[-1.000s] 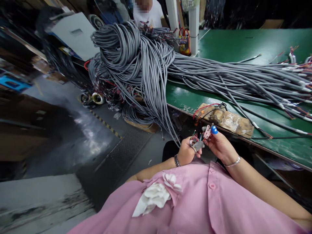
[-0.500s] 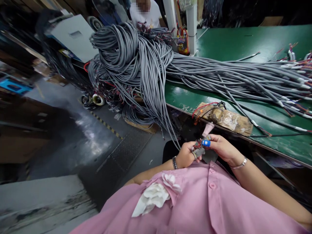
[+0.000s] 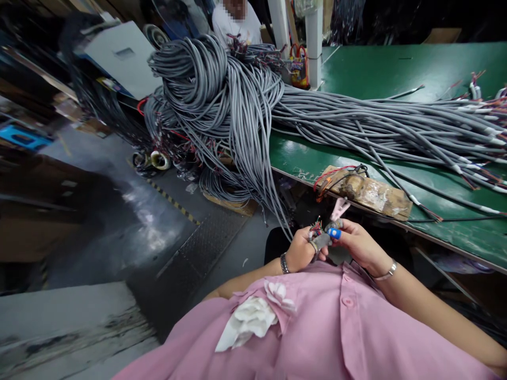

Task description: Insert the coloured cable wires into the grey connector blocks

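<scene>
My left hand (image 3: 303, 249) is closed around the end of a grey cable, with a bunch of thin coloured wires (image 3: 317, 227) fanning up past the fingers. Grey covers wrap some of my fingertips. Close beside it, my right hand (image 3: 360, 243) has thumb and fingers pressed together, a blue band (image 3: 334, 233) round the thumb. What lies between those fingertips is too small to make out. A pink clip-like piece (image 3: 339, 209) sticks up just above the right fingers; whether they touch it I cannot tell. Both hands are in front of my pink shirt.
Grey cables (image 3: 380, 119) run in a thick bundle over the green bench (image 3: 388, 66), with coils (image 3: 194, 71) hanging at its left end. A taped wooden block (image 3: 368, 195) lies at the bench edge. Behind the cables is a person in white (image 3: 237, 24).
My right fingertips have shifted slightly off the wires, which now stand more upright and spread. More of the pink piece shows. My left hand keeps its grip.
</scene>
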`<control>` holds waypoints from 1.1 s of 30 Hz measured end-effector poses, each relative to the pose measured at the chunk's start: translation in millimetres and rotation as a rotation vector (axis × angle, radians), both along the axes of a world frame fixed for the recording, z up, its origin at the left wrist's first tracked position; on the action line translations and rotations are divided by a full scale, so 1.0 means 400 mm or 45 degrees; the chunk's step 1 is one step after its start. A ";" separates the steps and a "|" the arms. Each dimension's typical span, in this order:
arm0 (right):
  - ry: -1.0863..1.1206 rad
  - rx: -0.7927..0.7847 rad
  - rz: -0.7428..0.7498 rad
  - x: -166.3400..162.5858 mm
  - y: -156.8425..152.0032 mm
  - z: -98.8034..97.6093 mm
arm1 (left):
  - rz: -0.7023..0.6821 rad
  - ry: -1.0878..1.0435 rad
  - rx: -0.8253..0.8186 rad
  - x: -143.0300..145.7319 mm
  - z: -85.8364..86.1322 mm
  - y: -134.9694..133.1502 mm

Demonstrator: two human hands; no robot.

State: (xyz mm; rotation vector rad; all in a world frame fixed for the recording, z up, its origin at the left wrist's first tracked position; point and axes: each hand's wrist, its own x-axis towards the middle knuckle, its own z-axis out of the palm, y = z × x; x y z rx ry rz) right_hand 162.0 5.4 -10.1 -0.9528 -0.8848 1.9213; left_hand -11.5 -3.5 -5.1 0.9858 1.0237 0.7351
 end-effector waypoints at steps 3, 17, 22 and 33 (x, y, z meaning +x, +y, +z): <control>0.011 0.028 -0.001 -0.023 -0.003 0.025 | -0.026 -0.010 0.024 -0.003 -0.003 -0.003; 0.280 -0.263 -0.215 0.012 0.053 -0.025 | 0.268 -0.184 0.080 0.008 -0.002 -0.003; 0.206 -0.170 -0.257 0.003 0.083 0.000 | 0.241 -0.192 0.042 0.034 0.005 0.002; 0.225 -0.164 -0.399 -0.010 0.083 -0.009 | 0.152 -0.138 -0.027 0.045 0.005 0.016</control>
